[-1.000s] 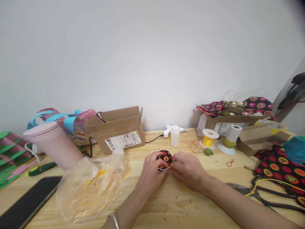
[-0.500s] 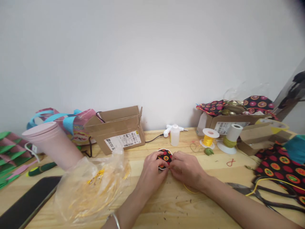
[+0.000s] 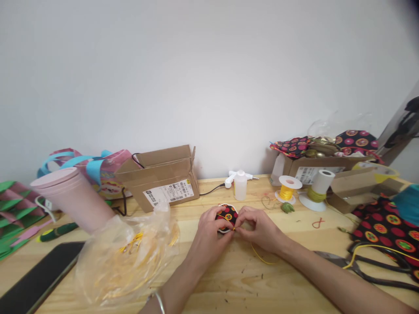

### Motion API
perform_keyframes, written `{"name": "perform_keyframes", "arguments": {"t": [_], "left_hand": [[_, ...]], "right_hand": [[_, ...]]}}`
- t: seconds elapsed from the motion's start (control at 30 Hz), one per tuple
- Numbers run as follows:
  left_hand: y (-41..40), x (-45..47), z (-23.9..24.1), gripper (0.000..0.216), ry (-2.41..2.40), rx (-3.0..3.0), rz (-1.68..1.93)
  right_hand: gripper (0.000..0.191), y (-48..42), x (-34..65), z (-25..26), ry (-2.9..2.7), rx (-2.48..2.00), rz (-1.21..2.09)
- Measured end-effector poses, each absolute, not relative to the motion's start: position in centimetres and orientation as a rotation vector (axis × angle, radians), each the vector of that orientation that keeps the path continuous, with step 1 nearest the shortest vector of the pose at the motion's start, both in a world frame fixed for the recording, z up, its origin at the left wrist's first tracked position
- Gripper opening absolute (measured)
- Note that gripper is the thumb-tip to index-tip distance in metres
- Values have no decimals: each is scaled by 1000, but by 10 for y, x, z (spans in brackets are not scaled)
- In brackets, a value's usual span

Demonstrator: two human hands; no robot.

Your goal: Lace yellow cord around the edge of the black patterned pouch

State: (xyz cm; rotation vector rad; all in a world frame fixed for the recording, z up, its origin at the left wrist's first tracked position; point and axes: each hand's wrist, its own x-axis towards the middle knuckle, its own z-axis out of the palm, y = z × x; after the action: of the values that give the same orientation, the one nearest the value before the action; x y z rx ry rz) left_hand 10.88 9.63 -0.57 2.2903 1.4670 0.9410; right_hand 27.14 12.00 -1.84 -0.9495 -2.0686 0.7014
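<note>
Between my two hands is a small black fabric piece point(image 3: 228, 213) with red and orange round prints and a white edge. My left hand point(image 3: 209, 229) is closed on it, thumb and forefinger pinching its lower right edge. My right hand point(image 3: 257, 226) pinches at a yellow cord point(image 3: 265, 261) by that same edge, where a small yellow bit shows at the fingertips. The cord's tail curls down onto the table below the right hand. Part of the fabric piece lies hidden behind the left fingers.
Left of my hands lies a clear plastic bag point(image 3: 124, 261) of yellow cords. Black scissors point(image 3: 360, 264) and patterned fabric point(image 3: 386, 222) lie right. Behind stand a white bottle point(image 3: 240, 185), a glue gun point(image 3: 231, 179), a yellow cord spool point(image 3: 286, 192) and a cardboard box point(image 3: 160, 179).
My right fingers have shifted slightly and opened into a rounder pinch at the edge. More yellow cord now shows across the fabric piece and at the fingertips. The left hand has hardly moved.
</note>
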Motion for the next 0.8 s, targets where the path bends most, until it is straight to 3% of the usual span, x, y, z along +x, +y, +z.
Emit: {"name": "perform_keyframes", "arguments": {"t": [0.3,0.47,0.8], "left_hand": [[96,106,-5,13,1436,2300,964],[97,100,-4,41,1308,2345,906],[97,105,-4,12,1309,2408,811]], "right_hand": [[11,117,276,-12,-2280,-1079,380],[12,117,280,-6,-2388,-1003,257],[12,113,281,2,-2470,-955,190]]}}
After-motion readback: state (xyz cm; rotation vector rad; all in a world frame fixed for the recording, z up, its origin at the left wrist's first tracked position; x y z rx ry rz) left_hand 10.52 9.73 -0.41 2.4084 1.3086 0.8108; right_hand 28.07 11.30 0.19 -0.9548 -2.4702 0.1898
